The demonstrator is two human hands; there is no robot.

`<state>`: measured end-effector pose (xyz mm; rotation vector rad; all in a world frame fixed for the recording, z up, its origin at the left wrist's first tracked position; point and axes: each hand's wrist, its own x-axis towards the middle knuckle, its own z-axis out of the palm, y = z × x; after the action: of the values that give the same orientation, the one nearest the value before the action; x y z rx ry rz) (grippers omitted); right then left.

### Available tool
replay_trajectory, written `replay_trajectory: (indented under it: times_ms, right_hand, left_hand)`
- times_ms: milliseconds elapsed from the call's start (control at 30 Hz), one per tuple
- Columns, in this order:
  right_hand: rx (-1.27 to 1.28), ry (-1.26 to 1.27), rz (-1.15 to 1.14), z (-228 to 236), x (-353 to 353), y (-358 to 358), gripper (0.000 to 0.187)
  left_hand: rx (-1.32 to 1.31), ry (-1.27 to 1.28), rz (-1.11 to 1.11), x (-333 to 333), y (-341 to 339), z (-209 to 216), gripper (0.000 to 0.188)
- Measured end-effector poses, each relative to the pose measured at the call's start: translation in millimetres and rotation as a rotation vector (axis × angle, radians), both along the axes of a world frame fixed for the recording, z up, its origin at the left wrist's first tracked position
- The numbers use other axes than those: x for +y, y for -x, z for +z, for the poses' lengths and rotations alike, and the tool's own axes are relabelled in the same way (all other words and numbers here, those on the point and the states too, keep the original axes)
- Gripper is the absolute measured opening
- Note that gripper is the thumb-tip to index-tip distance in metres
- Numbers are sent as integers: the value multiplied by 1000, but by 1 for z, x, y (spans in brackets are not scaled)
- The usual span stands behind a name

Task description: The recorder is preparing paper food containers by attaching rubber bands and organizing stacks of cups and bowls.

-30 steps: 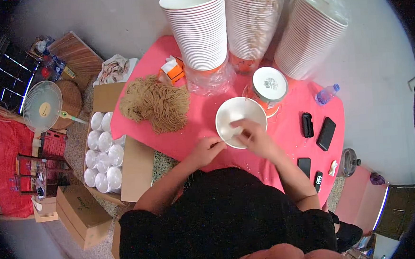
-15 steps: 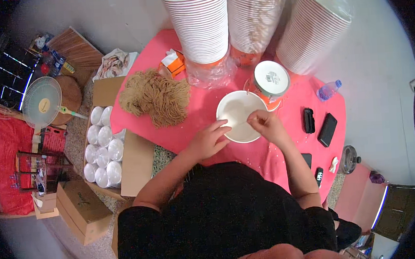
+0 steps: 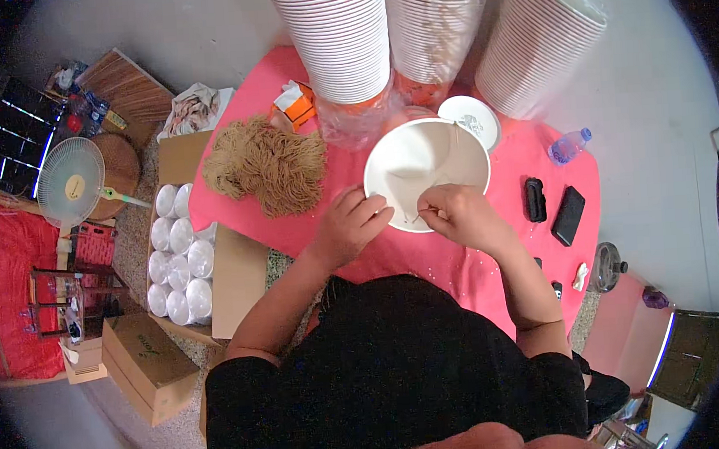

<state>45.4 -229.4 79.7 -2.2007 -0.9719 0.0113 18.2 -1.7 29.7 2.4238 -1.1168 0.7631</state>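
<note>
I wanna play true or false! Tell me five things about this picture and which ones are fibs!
1. The bare left hand is at the rim of a round white bucket. True.
2. A tangled tan string bundle lies right of the bucket. False: the bundle lies left.
3. A blue-capped clear plastic bottle is on the pink cloth. True.
4. The bare right hand touches the white fan. False: the right hand is at the bucket.
5. An open brown cardboard box holds white containers. True.

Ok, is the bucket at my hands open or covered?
Open: the bucket has no lid on, and its white inside shows past the right hand.
</note>
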Motion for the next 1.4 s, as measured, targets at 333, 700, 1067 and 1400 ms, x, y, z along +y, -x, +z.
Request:
replay_trajectory:
  times_ms: [333, 700, 1067, 1400]
  right_hand:
    - [-63, 50, 21, 9, 8, 4, 6]
    - [-67, 67, 29, 6, 10, 5, 7]
    - [-90, 13, 83, 2, 13, 4, 7]
    - [-78, 105, 95, -6, 11, 3, 9]
  left_hand:
    - [-46, 36, -15, 2, 6, 13, 26]
    - [-37, 50, -29, 2, 7, 15, 27]
    - [-43, 59, -20, 0, 6, 18, 26]
    - [23, 28, 19, -1, 7, 9, 25]
